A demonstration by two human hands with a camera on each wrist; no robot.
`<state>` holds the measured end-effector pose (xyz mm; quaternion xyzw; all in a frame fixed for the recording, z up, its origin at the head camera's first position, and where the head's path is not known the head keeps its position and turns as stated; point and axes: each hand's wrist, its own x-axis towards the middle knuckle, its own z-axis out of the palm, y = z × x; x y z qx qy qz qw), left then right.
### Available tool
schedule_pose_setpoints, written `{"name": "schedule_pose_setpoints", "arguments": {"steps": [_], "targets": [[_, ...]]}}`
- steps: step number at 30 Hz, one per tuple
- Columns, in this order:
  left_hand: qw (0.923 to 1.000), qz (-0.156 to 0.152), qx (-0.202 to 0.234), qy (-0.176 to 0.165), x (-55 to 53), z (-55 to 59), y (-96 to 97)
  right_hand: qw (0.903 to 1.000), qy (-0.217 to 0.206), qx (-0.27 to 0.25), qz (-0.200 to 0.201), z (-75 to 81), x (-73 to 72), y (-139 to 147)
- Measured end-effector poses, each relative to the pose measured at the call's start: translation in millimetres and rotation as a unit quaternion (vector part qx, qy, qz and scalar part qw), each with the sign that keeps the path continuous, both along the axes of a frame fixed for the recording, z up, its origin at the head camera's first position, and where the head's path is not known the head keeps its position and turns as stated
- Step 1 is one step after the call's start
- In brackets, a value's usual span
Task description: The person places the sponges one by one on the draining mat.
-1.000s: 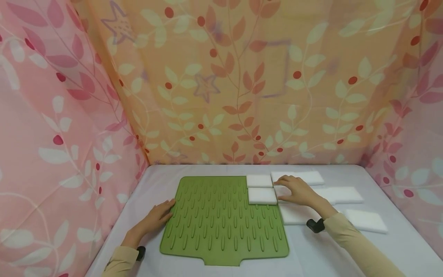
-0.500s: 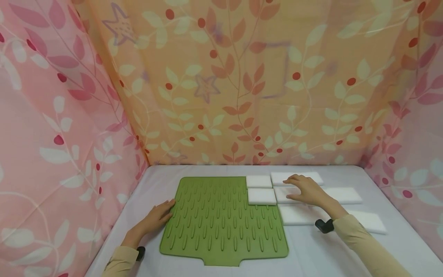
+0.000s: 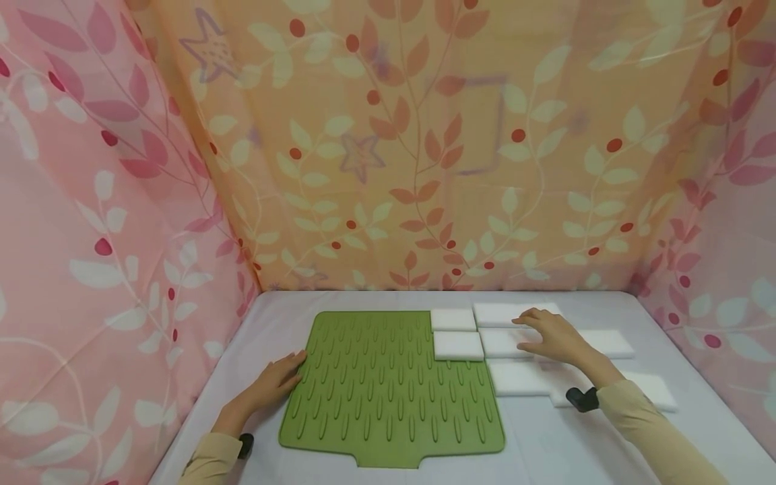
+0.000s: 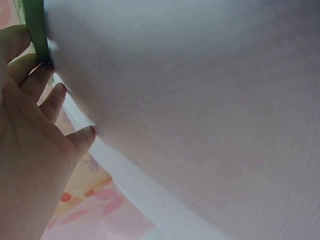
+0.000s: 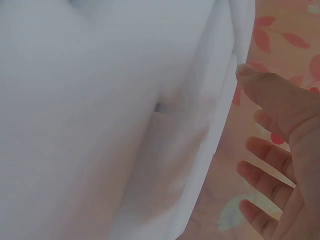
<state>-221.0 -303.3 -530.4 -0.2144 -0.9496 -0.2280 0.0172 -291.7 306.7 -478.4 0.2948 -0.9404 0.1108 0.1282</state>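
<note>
Nearest you, the tab [image 3: 388,459] of the green mat [image 3: 376,397] points back toward your body over the white tabletop [image 3: 545,451]; the mat lies flat, left of the loose pads. Your left hand [image 3: 275,377] rests its fingertips along the mat's left edge, fingers fairly straight, steadying it as far as I can judge rather than clenching. On the right, the near-row pad [image 3: 521,379] sits just beside the mat, with more white foam behind it running under your forearm, and the right end pad [image 3: 651,391] beyond your wrist. Your right hand [image 3: 554,337] is released, thumb and fingers spread over the middle-row pad [image 3: 506,343]; I can't tell whether the thumb brushes it. The step in hand looks like a reach among these pads; taking one would call for lowering the fingers and pinching its edges. Tight neighbours leave little finger room, and your forearm hides part of the nearer foam. Farther on, the front corner pad [image 3: 459,345] and the rear corner pad [image 3: 452,320] cover the mat's far right corner, beside the far-row pad [image 3: 497,315]. Past the tabletop hangs an orange leaf-patterned cloth [image 3: 364,222], well clear of your fingers.
</note>
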Motion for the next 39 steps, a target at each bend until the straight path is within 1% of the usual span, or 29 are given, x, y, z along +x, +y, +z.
{"name": "schedule_pose_setpoints", "arguments": {"steps": [4,11,17,23,28,32,36,39], "targets": [[1.0,0.001,0.004,0.0,1.3,-0.2,0.2,0.9999,0.01,-0.004,-0.003,0.5,2.4,9],[1.0,0.002,0.003,-0.004,1.8,-2.1,-0.1,0.9999,0.004,-0.003,-0.011,3.1,5.1,23],[1.0,0.001,0.004,-0.007,1.5,-1.3,0.3,0.9995,-0.004,-0.007,-0.031,4.7,6.7,37],[1.0,0.0,0.003,-0.008,1.1,-0.2,0.3,0.9989,0.005,-0.01,-0.045,5.4,5.9,53],[1.0,-0.001,0.003,-0.003,0.3,-0.2,-0.2,0.9986,0.002,-0.008,-0.052,6.0,5.9,63],[1.0,-0.002,0.003,-0.003,-0.3,-0.5,-0.2,0.9983,0.001,-0.007,-0.058,7.4,8.6,69],[1.0,-0.004,0.0,-0.003,-0.2,-0.5,-0.2,0.9975,-0.013,-0.003,-0.069,9.1,12.2,77],[1.0,-0.004,-0.001,-0.003,0.1,-0.2,-0.1,0.9954,-0.042,-0.004,-0.085,10.3,14.3,82]]}}
